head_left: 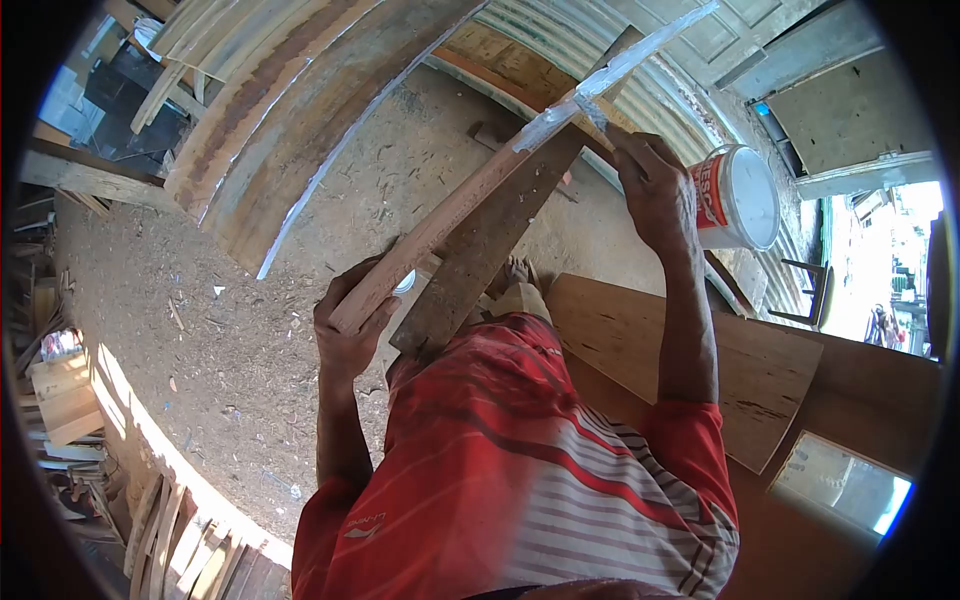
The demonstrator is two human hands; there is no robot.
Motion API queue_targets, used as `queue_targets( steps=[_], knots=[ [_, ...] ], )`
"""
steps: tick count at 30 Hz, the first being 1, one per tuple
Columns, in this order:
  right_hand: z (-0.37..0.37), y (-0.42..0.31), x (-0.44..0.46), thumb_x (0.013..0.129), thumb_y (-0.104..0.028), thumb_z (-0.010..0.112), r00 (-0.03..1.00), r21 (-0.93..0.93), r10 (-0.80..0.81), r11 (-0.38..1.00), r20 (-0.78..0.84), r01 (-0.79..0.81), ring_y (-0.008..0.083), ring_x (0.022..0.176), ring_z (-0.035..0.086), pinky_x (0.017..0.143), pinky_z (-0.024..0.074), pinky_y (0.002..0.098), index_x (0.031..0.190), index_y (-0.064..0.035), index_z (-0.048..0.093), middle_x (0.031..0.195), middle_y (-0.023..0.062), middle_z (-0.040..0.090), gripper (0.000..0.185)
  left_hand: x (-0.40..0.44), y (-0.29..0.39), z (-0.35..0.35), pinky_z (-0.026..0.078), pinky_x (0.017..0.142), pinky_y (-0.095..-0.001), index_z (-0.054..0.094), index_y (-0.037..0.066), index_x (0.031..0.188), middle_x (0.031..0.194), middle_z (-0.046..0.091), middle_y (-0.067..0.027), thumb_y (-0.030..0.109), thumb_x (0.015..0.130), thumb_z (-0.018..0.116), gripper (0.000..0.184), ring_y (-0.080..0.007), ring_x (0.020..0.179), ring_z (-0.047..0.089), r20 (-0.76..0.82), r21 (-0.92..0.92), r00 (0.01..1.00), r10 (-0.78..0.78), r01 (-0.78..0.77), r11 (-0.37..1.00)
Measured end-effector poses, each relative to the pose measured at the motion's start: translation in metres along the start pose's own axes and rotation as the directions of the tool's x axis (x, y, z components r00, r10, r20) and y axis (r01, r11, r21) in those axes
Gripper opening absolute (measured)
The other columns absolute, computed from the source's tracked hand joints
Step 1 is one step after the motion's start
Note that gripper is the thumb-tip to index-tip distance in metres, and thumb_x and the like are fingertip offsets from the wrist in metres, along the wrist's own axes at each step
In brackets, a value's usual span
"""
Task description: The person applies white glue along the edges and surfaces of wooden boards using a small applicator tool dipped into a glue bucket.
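Note:
My left hand is wrapped round the near end of a long wooden strip. The strip slants up and away to the right, its far half coated with a pale grey-white substance. My right hand grips a brush, whose whitish tip touches the coated part of the strip. Beneath the strip lies a dark wooden board, close to my lap. A white bucket with a red label stands to the right of my right hand.
Curved wooden panels with white edges lie at the upper left. A plywood board is at my right. Wood scraps are piled at the lower left. Shavings cover the ground. A chair stands far right.

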State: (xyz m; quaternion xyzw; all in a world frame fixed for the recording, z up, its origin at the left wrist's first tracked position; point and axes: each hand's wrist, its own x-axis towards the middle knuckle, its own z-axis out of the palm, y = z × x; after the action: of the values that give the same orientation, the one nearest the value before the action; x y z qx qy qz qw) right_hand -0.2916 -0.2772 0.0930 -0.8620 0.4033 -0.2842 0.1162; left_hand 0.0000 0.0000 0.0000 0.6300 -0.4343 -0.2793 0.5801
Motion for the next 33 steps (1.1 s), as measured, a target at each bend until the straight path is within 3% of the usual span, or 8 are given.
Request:
queue_targets(
  steps=[3, 6, 10, 16, 20, 24, 29, 33],
  knots=[
    [0.006, -0.020, -0.006, 0.099, -0.013, 0.071, 1.000, 0.078, -0.025, 0.997, -0.003, 0.025, 0.0323, 0.095, 0.073, 0.082, 0.0581, 0.0425, 0.129, -0.0136, 0.074, 0.111, 0.0104, 0.073, 0.030, -0.001, 0.002, -0.008, 0.059, 0.087, -0.0328, 0.061, -0.005, 0.137, 0.124, 0.070, -0.0160, 0.007, 0.088, 0.083, 0.055, -0.0204, 0.109, 0.069, -0.001, 0.013, 1.000, -0.012, 0.012, 1.000],
    [0.008, -0.019, -0.010, 0.097, -0.012, 0.071, 0.996, -0.072, -0.090, 0.993, 0.004, 0.090, 0.0339, 0.095, 0.073, 0.082, 0.0584, 0.0440, 0.129, -0.0160, 0.075, 0.110, 0.0103, 0.072, 0.032, 0.003, -0.001, -0.005, 0.060, 0.087, -0.0334, 0.061, -0.005, 0.136, 0.124, 0.070, -0.0161, 0.007, 0.087, 0.083, 0.055, -0.0207, 0.109, 0.069, 0.000, -0.003, 1.000, -0.028, 0.028, 1.000],
    [0.013, -0.005, -0.008, 0.096, -0.012, 0.072, 0.993, -0.076, 0.079, 0.993, -0.092, -0.086, 0.0328, 0.097, 0.073, 0.082, 0.0589, 0.0454, 0.129, -0.0171, 0.074, 0.111, 0.0096, 0.072, 0.034, 0.005, 0.002, -0.008, 0.061, 0.093, -0.0349, 0.061, -0.005, 0.136, 0.130, 0.070, -0.0175, 0.002, 0.088, 0.083, 0.053, -0.0219, 0.114, 0.070, 0.025, 0.054, 0.999, 0.019, -0.021, 0.998],
    [0.014, -0.016, -0.009, 0.095, -0.012, 0.072, 0.995, -0.116, -0.089, 0.990, -0.035, 0.084, 0.0314, 0.099, 0.072, 0.082, 0.0588, 0.0452, 0.129, -0.0171, 0.074, 0.111, 0.0090, 0.071, 0.034, 0.006, 0.001, -0.007, 0.060, 0.097, -0.0361, 0.061, -0.005, 0.136, 0.133, 0.070, -0.0187, 0.001, 0.089, 0.082, 0.051, -0.0222, 0.117, 0.071, 0.035, 0.073, 0.998, 0.056, -0.059, 0.996],
    [0.010, -0.011, 0.001, 0.093, -0.010, 0.074, 0.994, -0.119, 0.094, 0.988, -0.053, -0.100, 0.0299, 0.097, 0.072, 0.082, 0.0593, 0.0445, 0.131, -0.0179, 0.073, 0.109, 0.0079, 0.071, 0.039, 0.004, -0.002, -0.008, 0.060, 0.099, -0.0370, 0.060, -0.006, 0.136, 0.134, 0.070, -0.0191, 0.001, 0.090, 0.082, 0.051, -0.0226, 0.118, 0.070, 0.035, 0.094, 0.998, 0.050, -0.053, 0.994],
    [0.014, -0.020, -0.007, 0.095, -0.010, 0.072, 0.991, -0.121, -0.126, 0.985, -0.043, 0.120, 0.0302, 0.097, 0.072, 0.081, 0.0595, 0.0445, 0.132, -0.0179, 0.072, 0.109, 0.0085, 0.070, 0.038, 0.005, 0.000, -0.008, 0.059, 0.100, -0.0375, 0.060, -0.006, 0.136, 0.134, 0.069, -0.0191, 0.001, 0.089, 0.082, 0.052, -0.0232, 0.118, 0.070, 0.043, 0.096, 0.998, 0.043, -0.047, 0.994],
    [0.010, 0.006, 0.005, 0.096, -0.012, 0.071, 0.996, -0.109, 0.049, 0.992, -0.069, -0.056, 0.0313, 0.095, 0.072, 0.078, 0.0593, 0.0450, 0.130, -0.0164, 0.072, 0.106, 0.0092, 0.070, 0.034, 0.002, -0.001, -0.009, 0.059, 0.101, -0.0373, 0.060, -0.006, 0.136, 0.134, 0.069, -0.0190, 0.001, 0.089, 0.082, 0.053, -0.0230, 0.119, 0.069, 0.034, 0.113, 0.999, -0.007, 0.003, 0.994],
    [0.011, -0.003, 0.003, 0.098, -0.015, 0.069, 0.996, -0.087, -0.035, 0.996, -0.080, 0.028, 0.0326, 0.093, 0.071, 0.077, 0.0584, 0.0452, 0.129, -0.0154, 0.072, 0.104, 0.0098, 0.069, 0.032, 0.004, 0.002, -0.003, 0.057, 0.089, -0.0363, 0.065, -0.006, 0.130, 0.119, 0.069, -0.0149, 0.008, 0.085, 0.084, 0.051, -0.0237, 0.105, 0.070, -0.042, 0.103, 0.999, -0.004, 0.009, 0.995]
  ],
)
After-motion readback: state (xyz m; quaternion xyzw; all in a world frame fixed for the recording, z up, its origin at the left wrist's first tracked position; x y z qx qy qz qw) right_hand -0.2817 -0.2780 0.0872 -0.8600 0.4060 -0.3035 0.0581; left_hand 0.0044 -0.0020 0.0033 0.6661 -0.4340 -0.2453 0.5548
